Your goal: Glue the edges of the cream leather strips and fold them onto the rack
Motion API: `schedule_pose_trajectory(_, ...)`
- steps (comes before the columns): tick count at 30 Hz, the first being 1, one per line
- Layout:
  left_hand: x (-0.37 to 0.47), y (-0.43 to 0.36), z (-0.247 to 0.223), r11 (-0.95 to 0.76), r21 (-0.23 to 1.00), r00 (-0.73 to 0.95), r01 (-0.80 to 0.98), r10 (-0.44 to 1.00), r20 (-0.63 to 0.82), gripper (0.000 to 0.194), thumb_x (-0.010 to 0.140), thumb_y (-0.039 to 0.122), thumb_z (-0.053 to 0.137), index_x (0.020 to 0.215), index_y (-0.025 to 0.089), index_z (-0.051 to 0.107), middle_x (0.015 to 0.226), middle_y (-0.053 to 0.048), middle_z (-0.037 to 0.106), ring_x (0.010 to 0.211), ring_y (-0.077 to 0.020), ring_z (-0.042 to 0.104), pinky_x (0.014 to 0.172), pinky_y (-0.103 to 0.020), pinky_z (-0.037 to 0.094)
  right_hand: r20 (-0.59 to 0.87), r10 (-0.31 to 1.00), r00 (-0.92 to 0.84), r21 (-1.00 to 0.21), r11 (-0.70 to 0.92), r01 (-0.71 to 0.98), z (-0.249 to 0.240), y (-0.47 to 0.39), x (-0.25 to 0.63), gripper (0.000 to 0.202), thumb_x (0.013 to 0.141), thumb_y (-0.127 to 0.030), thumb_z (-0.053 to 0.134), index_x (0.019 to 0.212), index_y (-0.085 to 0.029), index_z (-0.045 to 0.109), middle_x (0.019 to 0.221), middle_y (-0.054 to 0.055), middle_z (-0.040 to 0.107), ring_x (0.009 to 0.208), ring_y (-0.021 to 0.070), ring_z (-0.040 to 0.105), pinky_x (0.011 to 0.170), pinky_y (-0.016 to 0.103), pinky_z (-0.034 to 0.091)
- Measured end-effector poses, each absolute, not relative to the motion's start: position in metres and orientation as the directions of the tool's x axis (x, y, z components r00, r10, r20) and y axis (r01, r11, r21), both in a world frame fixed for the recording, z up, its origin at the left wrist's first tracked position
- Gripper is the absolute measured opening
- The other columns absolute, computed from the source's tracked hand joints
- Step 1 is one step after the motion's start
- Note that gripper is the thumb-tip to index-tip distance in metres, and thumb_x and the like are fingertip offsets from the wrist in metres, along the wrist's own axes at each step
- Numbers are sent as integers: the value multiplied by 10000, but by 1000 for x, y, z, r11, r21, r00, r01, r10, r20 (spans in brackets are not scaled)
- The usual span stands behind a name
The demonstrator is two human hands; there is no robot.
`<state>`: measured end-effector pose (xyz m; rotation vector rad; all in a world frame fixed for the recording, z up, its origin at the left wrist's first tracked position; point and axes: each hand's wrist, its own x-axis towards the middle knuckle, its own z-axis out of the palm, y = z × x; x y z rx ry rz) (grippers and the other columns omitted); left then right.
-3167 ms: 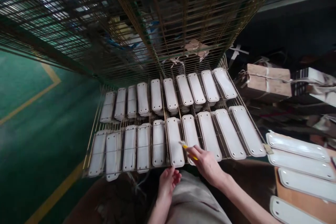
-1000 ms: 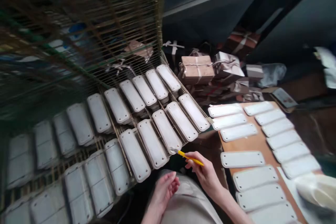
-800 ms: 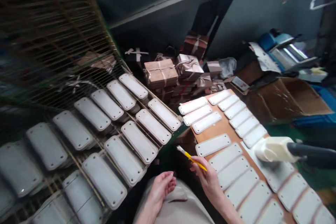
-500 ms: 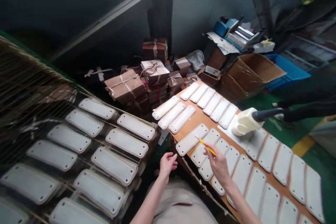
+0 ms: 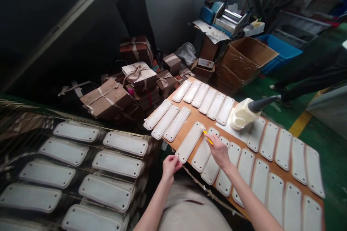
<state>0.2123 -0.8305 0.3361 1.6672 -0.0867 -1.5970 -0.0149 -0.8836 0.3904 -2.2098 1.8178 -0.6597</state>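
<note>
My right hand (image 5: 219, 151) grips a thin yellow-handled brush (image 5: 208, 137), its pale tip at the far end of a white strip (image 5: 189, 142) with rounded corners and small dark holes. At that strip's near corner, the fingers of my left hand (image 5: 170, 168) are pinched together on the edge. More strips of the same kind lie in rows on the brown board (image 5: 195, 114), several of them under or beside my right forearm. A cream-coloured bottle (image 5: 241, 115) with a dark nozzle rests among them.
To the left, a wire rack (image 5: 99, 130) carries more white strips. Tied bundles (image 5: 104, 97) are stacked beyond the board. A cardboard box (image 5: 241, 61), a blue bin (image 5: 282, 52) and a small roller machine (image 5: 229, 20) are at the back right. Another person's legs (image 5: 306, 79) show at right.
My left hand has moved up against the strip's near corner. The brush has gone from the strip's middle to its far end. The view has turned slightly.
</note>
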Motion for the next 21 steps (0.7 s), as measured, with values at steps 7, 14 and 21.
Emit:
schedule_pose_trajectory(7, 216, -832, 334, -696, 537, 162, 477, -530, -832, 247, 699, 204, 803, 664, 121, 573, 574, -43, 649, 485, -122, 640, 500, -214, 580, 192, -974, 122, -397, -191, -898, 380, -897, -4, 349, 1012, -343, 349, 1198, -199, 607, 1014, 81, 672, 781, 164, 646, 608, 233, 460)
schedule_pose_trajectory(14, 219, -833, 333, -713, 519, 121, 472, -530, -839, 234, 706, 221, 798, 680, 121, 589, 585, -52, 667, 500, -124, 646, 519, -220, 587, 53, -974, 221, -383, -224, -896, 379, -872, 13, 315, 1018, -313, 350, 1179, -198, 595, 966, 73, 657, 744, 154, 636, 603, 222, 455)
schedule_pose_trajectory(21, 222, -835, 334, -725, 506, 89, 467, -531, -843, 229, 707, 226, 800, 698, 116, 599, 593, -57, 674, 513, -123, 656, 543, -210, 584, -111, -938, 330, -654, -181, -734, 408, -814, 48, 307, 1022, -306, 318, 1153, -208, 577, 965, 70, 635, 850, 179, 648, 726, 271, 504)
